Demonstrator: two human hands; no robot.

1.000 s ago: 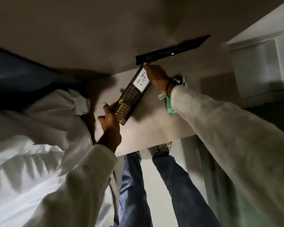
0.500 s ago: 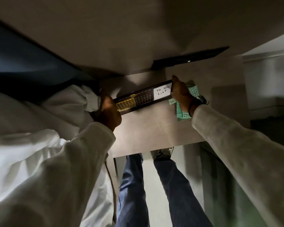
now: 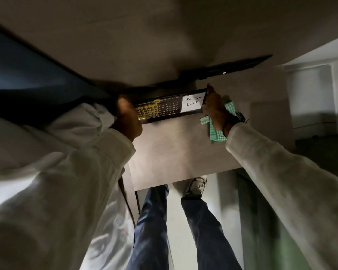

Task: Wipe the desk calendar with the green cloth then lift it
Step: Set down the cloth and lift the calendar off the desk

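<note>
The desk calendar (image 3: 169,107) is a long black bar with a yellow date grid and a white "To Do List" note. It lies level, side to side, over the small wooden table (image 3: 176,152). My left hand (image 3: 127,118) grips its left end. My right hand (image 3: 213,105) grips its right end, fingers curled over the edge. The green checked cloth (image 3: 217,133) lies under my right wrist; whether that hand also holds it I cannot tell. Whether the calendar touches the table is unclear.
A black flat device (image 3: 228,68) sits at the table's far edge against the wall. White bedding (image 3: 27,133) and a dark panel (image 3: 18,75) fill the left. A white cabinet (image 3: 310,98) stands at right. My legs and a shoe (image 3: 195,185) show below the table's near edge.
The calendar swung from a steep diagonal to level. My left hand moved up and left with its end, my right hand stayed on the other end, and the cloth came more into view.
</note>
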